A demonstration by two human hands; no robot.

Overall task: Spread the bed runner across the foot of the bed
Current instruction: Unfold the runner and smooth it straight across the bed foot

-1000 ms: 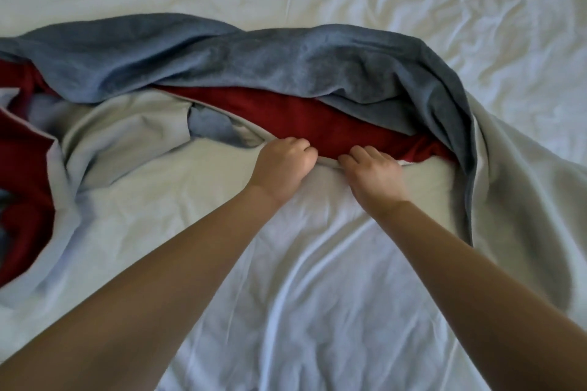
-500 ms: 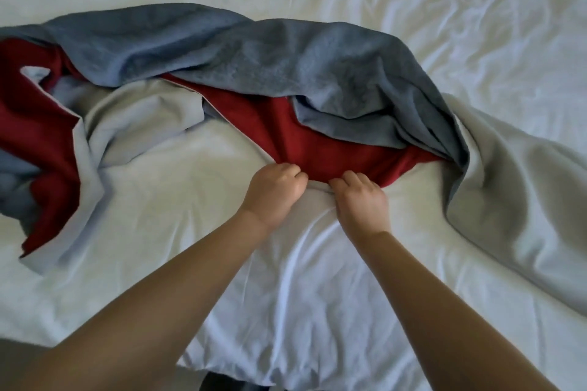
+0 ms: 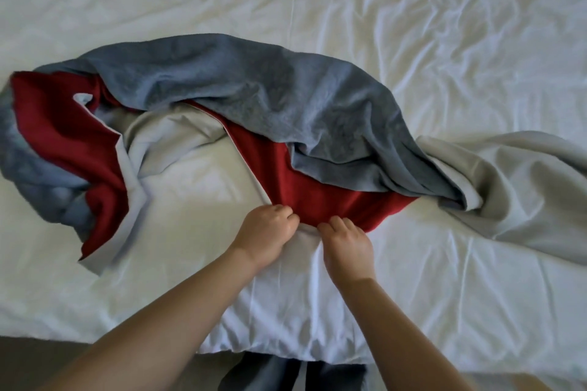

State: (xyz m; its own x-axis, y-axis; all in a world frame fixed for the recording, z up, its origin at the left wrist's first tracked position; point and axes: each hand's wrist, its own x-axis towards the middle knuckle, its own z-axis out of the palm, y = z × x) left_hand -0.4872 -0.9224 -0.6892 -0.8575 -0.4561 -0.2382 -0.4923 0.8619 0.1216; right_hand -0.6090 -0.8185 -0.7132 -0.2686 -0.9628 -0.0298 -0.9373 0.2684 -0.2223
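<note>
The bed runner (image 3: 286, 98) lies crumpled across the white bed (image 3: 444, 25). It shows a blue-grey top, a red band and a pale grey lining. Its left end is folded over on itself, and its right end trails off as pale grey cloth (image 3: 524, 187). My left hand (image 3: 266, 233) and my right hand (image 3: 347, 246) sit side by side at the runner's near edge. Both have curled fingers that pinch the red hem (image 3: 317, 200). The fingertips are hidden in the cloth.
The bed's foot edge (image 3: 286, 351) runs along the bottom, with brown floor (image 3: 38, 355) at the lower left. My dark trouser legs (image 3: 286, 374) stand against the edge. Wrinkled white sheet fills the far half.
Both hands have drawn the runner's red hem toward the foot edge. More of the bed's edge and floor shows now, and the runner's left end has come fully into view.
</note>
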